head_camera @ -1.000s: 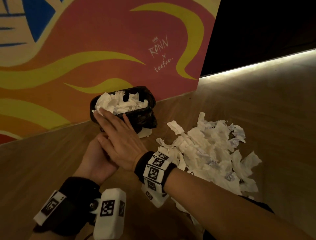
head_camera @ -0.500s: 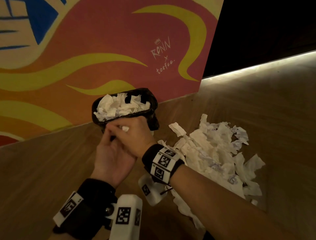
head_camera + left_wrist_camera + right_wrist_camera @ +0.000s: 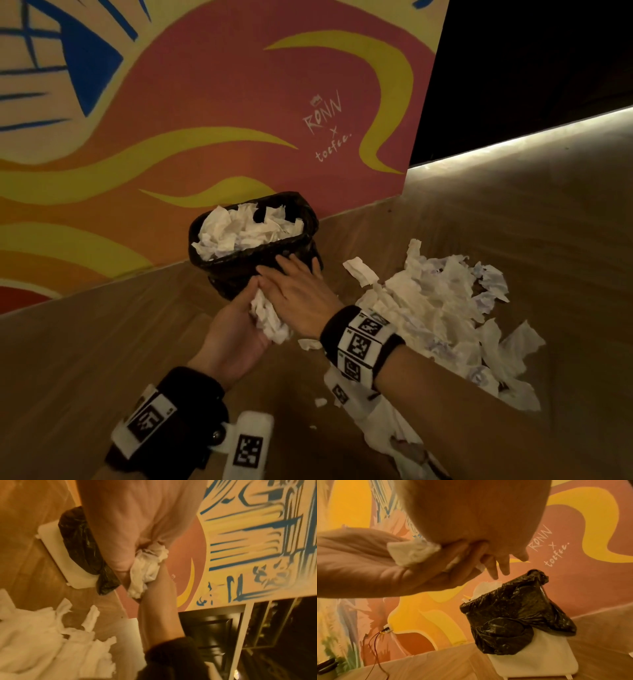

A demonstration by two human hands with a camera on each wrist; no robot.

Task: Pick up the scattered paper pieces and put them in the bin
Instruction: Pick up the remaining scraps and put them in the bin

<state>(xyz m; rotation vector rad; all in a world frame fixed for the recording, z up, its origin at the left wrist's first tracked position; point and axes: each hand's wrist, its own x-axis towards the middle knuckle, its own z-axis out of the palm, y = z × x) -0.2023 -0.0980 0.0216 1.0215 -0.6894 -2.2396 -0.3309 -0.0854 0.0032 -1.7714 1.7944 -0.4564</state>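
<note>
A bin [image 3: 246, 255] lined with a black bag stands against the painted wall, heaped with white paper. Just in front of it my left hand [image 3: 236, 329] lies palm up under a crumpled paper wad [image 3: 269, 318]. My right hand [image 3: 298, 291] lies flat on top with straight fingers, so the wad is pressed between both palms. The left wrist view shows the wad [image 3: 147, 566] squeezed between the hands, beside the bin [image 3: 82, 545]. From the right wrist, the wad [image 3: 412, 553] sits above and left of the bin [image 3: 513, 608]. A big pile of torn paper [image 3: 438, 308] covers the floor to my right.
The mural wall [image 3: 205, 120] runs right behind the bin. The floor [image 3: 102, 342] is wood, with small scraps [image 3: 320, 401] near my right wrist. A thin wire [image 3: 375, 649] hangs from a wall socket left of the bin. A dark shelf unit [image 3: 223, 635] shows in the left wrist view.
My right hand curled over the left half a second ago and has flattened again. Both hands have sunk a little in front of the bin, and a white wad now shows between them.
</note>
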